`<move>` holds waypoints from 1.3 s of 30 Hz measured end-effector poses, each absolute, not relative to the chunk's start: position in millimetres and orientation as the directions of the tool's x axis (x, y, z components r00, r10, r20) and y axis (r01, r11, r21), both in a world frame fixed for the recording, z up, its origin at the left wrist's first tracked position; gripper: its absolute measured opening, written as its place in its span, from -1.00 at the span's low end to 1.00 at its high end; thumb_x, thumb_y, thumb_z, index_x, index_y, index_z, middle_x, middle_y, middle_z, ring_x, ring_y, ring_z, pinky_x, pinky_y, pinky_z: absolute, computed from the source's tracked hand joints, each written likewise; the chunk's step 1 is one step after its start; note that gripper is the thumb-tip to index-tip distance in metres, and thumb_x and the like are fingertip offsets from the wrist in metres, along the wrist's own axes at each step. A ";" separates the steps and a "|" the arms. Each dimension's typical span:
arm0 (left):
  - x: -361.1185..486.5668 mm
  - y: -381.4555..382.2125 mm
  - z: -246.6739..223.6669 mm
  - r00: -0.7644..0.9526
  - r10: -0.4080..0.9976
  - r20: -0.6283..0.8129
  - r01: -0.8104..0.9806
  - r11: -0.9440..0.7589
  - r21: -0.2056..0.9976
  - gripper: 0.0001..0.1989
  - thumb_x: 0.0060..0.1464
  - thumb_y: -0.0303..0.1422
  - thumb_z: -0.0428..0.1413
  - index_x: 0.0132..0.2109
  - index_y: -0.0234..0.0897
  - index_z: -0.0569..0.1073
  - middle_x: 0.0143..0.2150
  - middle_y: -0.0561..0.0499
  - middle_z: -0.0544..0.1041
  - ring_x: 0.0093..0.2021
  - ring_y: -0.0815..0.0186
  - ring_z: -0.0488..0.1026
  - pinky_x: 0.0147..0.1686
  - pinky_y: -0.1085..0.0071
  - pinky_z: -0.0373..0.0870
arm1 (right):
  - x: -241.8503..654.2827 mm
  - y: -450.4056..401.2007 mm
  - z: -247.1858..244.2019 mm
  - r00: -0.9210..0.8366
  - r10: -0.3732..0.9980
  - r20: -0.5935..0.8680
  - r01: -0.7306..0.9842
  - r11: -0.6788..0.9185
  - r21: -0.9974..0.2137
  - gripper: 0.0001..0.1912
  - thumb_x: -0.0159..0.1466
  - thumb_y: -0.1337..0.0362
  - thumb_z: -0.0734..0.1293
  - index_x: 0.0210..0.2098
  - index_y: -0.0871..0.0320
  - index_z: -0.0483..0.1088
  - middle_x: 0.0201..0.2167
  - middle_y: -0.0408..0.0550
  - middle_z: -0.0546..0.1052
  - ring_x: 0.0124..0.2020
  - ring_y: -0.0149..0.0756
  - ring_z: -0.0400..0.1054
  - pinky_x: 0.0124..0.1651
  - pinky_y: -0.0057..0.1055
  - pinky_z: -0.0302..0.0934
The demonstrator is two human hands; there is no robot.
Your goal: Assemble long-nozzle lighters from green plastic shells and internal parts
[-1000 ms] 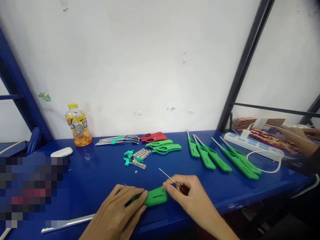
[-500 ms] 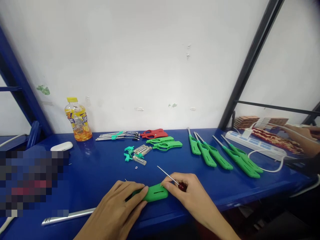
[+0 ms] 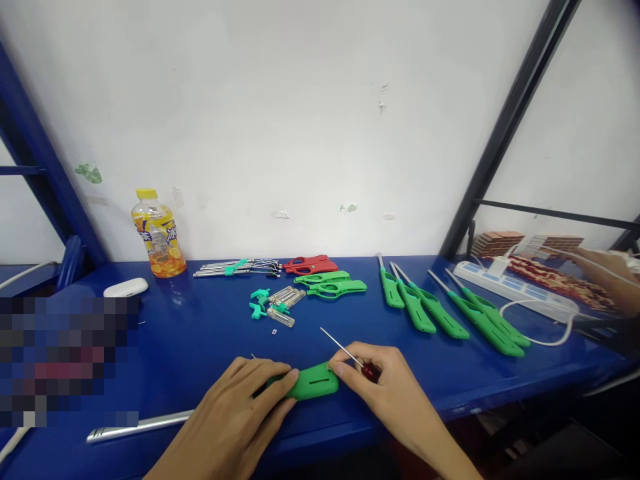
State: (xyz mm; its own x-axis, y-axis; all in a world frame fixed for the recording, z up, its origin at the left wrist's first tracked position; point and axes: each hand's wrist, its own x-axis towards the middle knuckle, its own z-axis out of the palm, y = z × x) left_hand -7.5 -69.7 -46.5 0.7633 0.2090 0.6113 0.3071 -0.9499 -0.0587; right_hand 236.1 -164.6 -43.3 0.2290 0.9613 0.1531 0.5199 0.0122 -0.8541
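Little differs from a second ago: the left hand (image 3: pixel 245 403) still grips the green lighter (image 3: pixel 316 383) near the front edge of the desk (image 3: pixel 200 347); the right hand (image 3: pixel 385 390), grasping a screwdriver (image 3: pixel 344 349), keeps its fingertips at the lighter's end corner.

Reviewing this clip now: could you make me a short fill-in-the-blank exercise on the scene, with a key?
1. The right hand grips a screwdriver whose handle is dark ____.
2. The left hand holds a lighter whose body is ____.
3. The bottle at the back left has a cap coloured ____.
4. Between the loose shells and the power strip lie ____ lighters with metal tubes.

Missing words: red; green; yellow; five.
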 end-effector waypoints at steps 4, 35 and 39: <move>-8.0 -70.5 -45.8 0.773 0.216 0.597 0.311 -0.949 -0.059 -0.74 0.58 -0.31 -0.07 0.17 -0.15 0.48 0.00 0.03 0.70 -0.06 0.20 0.69 -0.02 0.19 0.54 | 235.8 -165.4 -42.8 0.236 0.960 0.152 0.512 0.010 -0.859 -0.63 0.41 -0.04 0.38 -0.33 0.09 0.62 -0.57 -0.26 0.25 -0.49 -0.39 0.08 -0.38 -0.37 -0.08; -7.2 -71.6 -44.2 0.756 0.247 0.606 0.327 -0.945 -0.022 -0.71 0.56 -0.27 -0.03 0.20 -0.15 0.53 0.02 0.03 0.71 -0.05 0.20 0.69 -0.01 0.25 0.57 | 286.1 -168.5 -36.6 0.227 0.959 0.172 0.658 -0.020 -0.752 -0.83 0.35 0.06 0.47 -0.17 -0.04 0.66 -0.12 -0.11 0.60 -0.15 -0.19 0.48 -0.10 -0.33 0.26; -8.2 -70.9 -46.4 0.758 0.245 0.604 0.338 -0.940 -0.042 -0.71 0.56 -0.25 -0.02 0.23 -0.13 0.51 0.03 0.06 0.71 -0.05 0.20 0.70 0.01 0.21 0.58 | 274.8 -163.1 -34.8 0.210 0.966 0.147 0.742 -0.059 -0.668 -0.88 0.38 0.15 0.48 -0.09 -0.14 0.65 -0.07 -0.17 0.57 -0.20 -0.24 0.46 -0.08 -0.33 0.24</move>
